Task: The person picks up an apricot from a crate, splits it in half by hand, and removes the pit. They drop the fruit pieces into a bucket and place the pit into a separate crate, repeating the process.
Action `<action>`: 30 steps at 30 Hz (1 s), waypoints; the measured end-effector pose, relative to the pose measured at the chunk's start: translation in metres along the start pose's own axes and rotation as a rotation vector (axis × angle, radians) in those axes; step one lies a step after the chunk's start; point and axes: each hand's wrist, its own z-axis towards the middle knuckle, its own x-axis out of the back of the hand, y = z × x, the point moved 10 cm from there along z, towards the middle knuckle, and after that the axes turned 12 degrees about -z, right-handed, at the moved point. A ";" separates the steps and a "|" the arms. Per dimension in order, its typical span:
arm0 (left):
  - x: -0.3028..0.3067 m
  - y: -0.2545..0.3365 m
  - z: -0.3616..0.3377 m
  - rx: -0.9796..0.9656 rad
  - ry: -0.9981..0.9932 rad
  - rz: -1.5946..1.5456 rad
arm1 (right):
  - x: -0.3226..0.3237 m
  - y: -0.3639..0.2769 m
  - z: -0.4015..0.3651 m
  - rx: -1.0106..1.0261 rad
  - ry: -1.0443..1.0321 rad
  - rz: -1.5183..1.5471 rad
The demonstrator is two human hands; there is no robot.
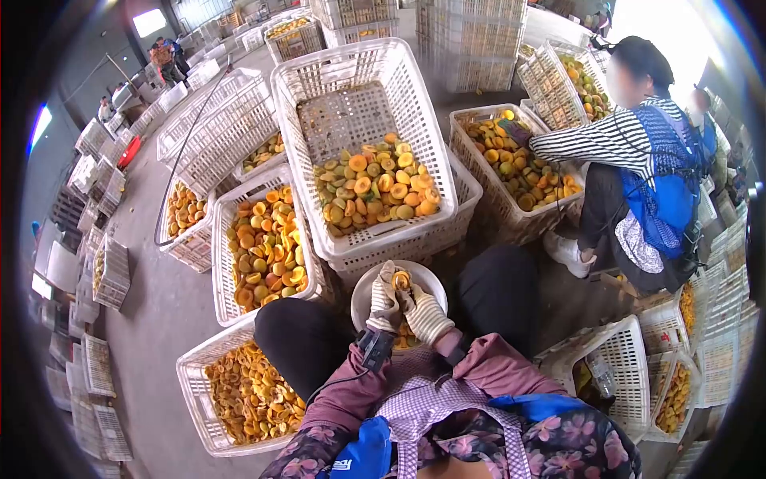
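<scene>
Both my hands wear striped whitish work gloves and meet above a white bowl (365, 293) between my knees. A small orange apricot (401, 279) with a ring-like cut face sits at the fingertips. My left hand (384, 298) is closed on its left side. From the right, the closed fingers of my right hand (426, 313) press against the same fruit; whether they also hold a small tool is hidden. More orange pieces lie in the bowl below my hands. Right in front, a tilted white crate (351, 110) holds cut apricots (375, 182) in its near half.
Crates of apricot halves (267, 247) stand at my left, one lower crate (251, 391) beside my knee. At right a person in a striped top (614, 144) reaches into another crate (519, 219). A crate with a bottle (604, 375) stands lower right. Stacked crates (471, 44) rise behind.
</scene>
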 end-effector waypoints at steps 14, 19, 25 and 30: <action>-0.008 0.007 0.019 0.029 -0.344 0.607 | -0.038 -0.007 -0.042 -0.506 -0.682 0.938; -0.039 0.028 -0.004 -0.359 -0.700 1.293 | -0.087 0.017 -0.028 -0.286 -0.688 0.847; -0.036 0.032 0.020 -0.213 -0.346 0.659 | -0.111 0.016 -0.014 -0.327 -0.728 1.392; -0.064 0.019 0.003 -0.212 -0.726 0.752 | -0.077 -0.008 -0.044 -0.445 -0.874 1.177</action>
